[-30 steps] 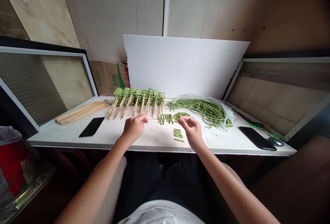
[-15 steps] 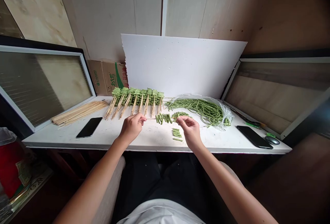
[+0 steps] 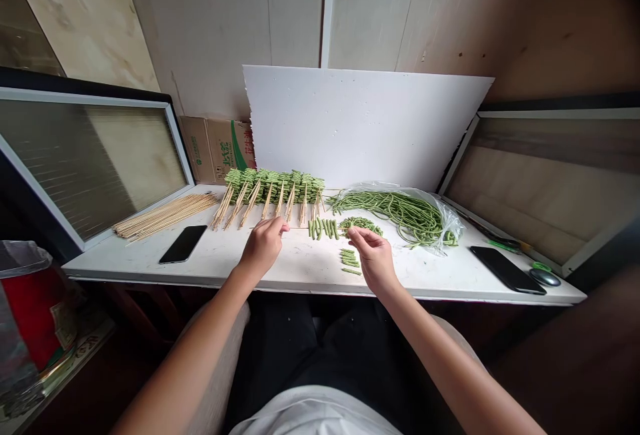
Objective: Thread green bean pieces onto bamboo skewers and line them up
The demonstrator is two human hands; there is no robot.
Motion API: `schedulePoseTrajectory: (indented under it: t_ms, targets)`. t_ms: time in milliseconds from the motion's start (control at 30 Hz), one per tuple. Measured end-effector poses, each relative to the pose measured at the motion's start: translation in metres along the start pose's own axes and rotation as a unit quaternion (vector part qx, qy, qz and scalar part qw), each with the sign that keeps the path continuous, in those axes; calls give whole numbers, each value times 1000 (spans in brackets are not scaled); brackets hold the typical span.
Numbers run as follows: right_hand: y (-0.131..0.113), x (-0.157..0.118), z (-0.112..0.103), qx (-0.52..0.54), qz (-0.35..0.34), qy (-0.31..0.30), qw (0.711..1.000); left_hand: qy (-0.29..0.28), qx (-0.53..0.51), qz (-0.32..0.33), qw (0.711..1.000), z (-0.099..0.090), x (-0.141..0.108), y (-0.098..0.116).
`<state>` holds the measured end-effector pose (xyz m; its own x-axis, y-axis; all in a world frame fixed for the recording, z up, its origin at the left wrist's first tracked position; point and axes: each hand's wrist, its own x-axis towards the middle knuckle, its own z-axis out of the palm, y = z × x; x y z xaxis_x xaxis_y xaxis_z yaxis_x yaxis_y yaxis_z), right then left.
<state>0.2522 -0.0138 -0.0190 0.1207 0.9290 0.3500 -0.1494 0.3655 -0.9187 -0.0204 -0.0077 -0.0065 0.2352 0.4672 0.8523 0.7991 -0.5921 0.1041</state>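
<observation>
My left hand (image 3: 265,245) is closed around the blunt end of a thin wooden skewer (image 3: 299,227). Several cut green bean pieces (image 3: 324,229) are threaded crosswise on it, side by side, held above the table. At the skewer's other end, my right hand (image 3: 371,251) pinches with thumb and forefinger; what lies between those fingertips is too small to make out. Below the threaded pieces, a short row of loose bean pieces (image 3: 350,259) lies on the white table (image 3: 300,271). Partly behind my right hand is a pile of cut beans (image 3: 364,223).
Finished bean skewers (image 3: 275,185) are stacked at the back, sticks facing me. Bare skewers (image 3: 167,215) and a phone (image 3: 183,244) lie left. On the right are long beans in a clear bag (image 3: 405,211), another phone (image 3: 506,269) and a mouse-like object (image 3: 545,277). A white board (image 3: 370,128) stands behind.
The view has swung slightly left, so everything appears shifted right. Both hands keep their hold at the two ends of the skewer, and the threaded bean pieces look much the same.
</observation>
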Motion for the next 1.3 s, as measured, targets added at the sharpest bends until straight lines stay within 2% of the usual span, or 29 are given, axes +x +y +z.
schedulePoseTrajectory:
  t_ms: [167, 533, 1033, 1100, 1167, 1300]
  targets:
    - [0, -3, 4, -2, 21, -16, 1000, -3, -29, 24, 999, -1, 2, 6]
    - [-7, 3, -1, 10, 67, -98, 993, 8, -33, 4, 999, -4, 5, 6]
    - [-7, 7, -6, -26, 84, -103, 991, -12, -28, 12, 999, 0, 2, 4]
    - [-12, 11, -11, -55, 70, -121, 989, -15, -32, 1, 999, 0, 2, 3]
    - [-19, 16, -19, -127, 30, -152, 980, -15, -31, -15, 999, -1, 2, 1]
    - [-23, 27, -42, -302, -48, -249, 919, -15, -27, -45, 999, 0, 1, -3]
